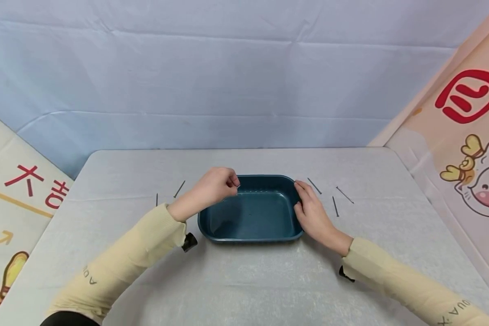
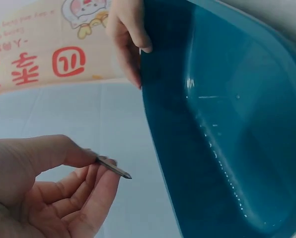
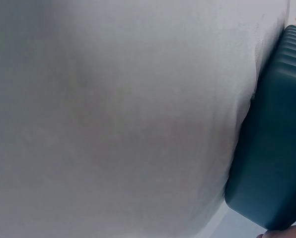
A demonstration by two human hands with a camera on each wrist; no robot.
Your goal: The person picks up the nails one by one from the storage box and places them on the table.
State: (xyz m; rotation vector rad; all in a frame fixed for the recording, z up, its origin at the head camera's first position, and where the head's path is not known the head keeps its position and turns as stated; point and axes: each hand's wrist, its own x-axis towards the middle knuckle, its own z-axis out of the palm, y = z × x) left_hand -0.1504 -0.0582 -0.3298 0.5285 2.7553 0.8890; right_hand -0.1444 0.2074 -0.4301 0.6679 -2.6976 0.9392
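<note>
A dark teal plastic basin (image 1: 252, 217) sits on the table in the head view, its inside bare. My left hand (image 1: 222, 183) hovers over the basin's far left part. Between thumb and fingertips it pinches a nail (image 2: 115, 169), whose pointed end sticks out in the left wrist view; most of the shank is hidden by the fingers. My right hand (image 1: 314, 218) grips the basin's right rim. The right wrist view catches only a bit of that hand at the bottom corner, beside the basin's outer wall (image 3: 272, 139).
Right of the basin lie three nails, one of them a slanted nail (image 1: 345, 194) farthest out. Left of it lie an upright-looking nail (image 1: 156, 199) and a tilted nail (image 1: 179, 189), near the left forearm. A grey cloth covers the table (image 1: 261, 285); hanging cloth (image 1: 244, 90) stands behind.
</note>
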